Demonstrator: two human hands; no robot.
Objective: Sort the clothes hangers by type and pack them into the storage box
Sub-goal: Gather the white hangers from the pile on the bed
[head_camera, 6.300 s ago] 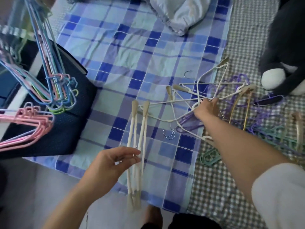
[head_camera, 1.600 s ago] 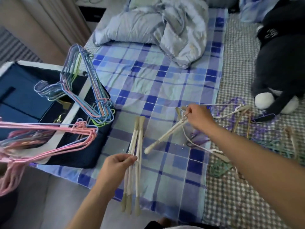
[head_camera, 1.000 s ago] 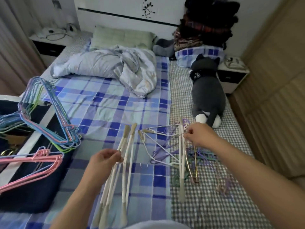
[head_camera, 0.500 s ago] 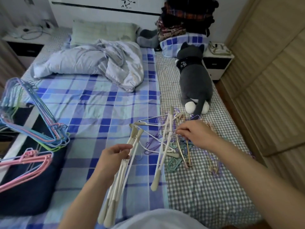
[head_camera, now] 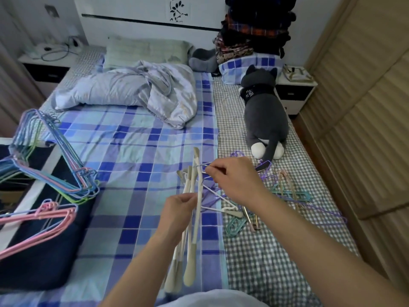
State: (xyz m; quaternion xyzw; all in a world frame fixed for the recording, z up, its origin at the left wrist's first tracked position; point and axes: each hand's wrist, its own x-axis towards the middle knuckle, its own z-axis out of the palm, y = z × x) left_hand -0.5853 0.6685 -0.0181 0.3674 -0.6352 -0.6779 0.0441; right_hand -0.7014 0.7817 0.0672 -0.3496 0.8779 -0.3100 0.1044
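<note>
- The bed (head_camera: 137,151) carries everything: a blue plaid sheet (head_camera: 124,173) covers its left and middle, a small-check sheet (head_camera: 261,251) its right strip.
- A crumpled pale quilt (head_camera: 132,89) lies at the head end on the plaid, with a green pillow (head_camera: 146,49) behind it.
- A grey plush cat (head_camera: 265,111) lies along the check sheet, head toward the headboard.
- Loose hangers (head_camera: 287,193), purple, teal and pale pink, lie tangled on the check sheet just below the cat.
- A dark storage box (head_camera: 39,258) rests on the bed's left edge, with pink hangers (head_camera: 44,220) and blue hangers (head_camera: 55,171) over it.
</note>
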